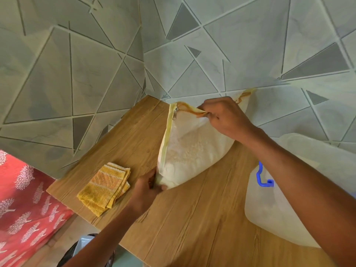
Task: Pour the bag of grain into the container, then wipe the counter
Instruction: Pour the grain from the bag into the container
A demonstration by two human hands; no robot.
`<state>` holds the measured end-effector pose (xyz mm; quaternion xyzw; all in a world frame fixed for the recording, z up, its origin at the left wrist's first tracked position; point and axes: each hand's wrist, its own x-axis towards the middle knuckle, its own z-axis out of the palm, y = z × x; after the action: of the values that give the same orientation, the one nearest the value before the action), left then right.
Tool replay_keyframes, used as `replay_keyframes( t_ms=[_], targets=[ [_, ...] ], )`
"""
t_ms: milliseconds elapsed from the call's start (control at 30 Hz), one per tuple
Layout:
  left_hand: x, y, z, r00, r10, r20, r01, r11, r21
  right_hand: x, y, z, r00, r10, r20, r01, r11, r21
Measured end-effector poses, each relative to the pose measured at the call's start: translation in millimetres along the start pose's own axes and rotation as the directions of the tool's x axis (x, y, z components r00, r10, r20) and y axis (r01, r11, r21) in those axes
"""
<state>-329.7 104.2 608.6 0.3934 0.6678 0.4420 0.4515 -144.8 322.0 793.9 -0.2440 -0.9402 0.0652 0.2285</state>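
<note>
A white translucent zip bag (189, 149) with yellow edging holds pale grain and stands tilted on the wooden counter (192, 218). My right hand (227, 117) pinches its yellow top edge near the zipper pull. My left hand (147, 189) grips the bag's lower corner just above the counter. To the right stands a translucent plastic container (269, 214) with a blue latch (262, 177), partly hidden behind my right forearm. A folded yellow and orange cloth (105, 186) lies on the counter to the left of the bag.
Grey tiled walls with a triangle pattern meet in a corner behind the counter. The counter's left edge drops off toward a red patterned fabric (23, 205). A translucent lid (316, 151) leans behind the container at the right.
</note>
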Motion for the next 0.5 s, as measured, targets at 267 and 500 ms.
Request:
replay_keyframes(
  t_ms=[267, 500],
  targets=[
    [1, 58, -42, 0.916, -0.006, -0.402, -0.225, 0.820, -0.526, 49, -28, -51, 0.958, 0.044, -0.285, -0.024, 0.997, 0.075],
    [31, 125, -77, 0.816, 0.105, -0.568, -0.474, 0.684, -0.554, 75, -71, -93, 0.855, 0.077, -0.512, -0.010, 0.991, 0.132]
  ],
)
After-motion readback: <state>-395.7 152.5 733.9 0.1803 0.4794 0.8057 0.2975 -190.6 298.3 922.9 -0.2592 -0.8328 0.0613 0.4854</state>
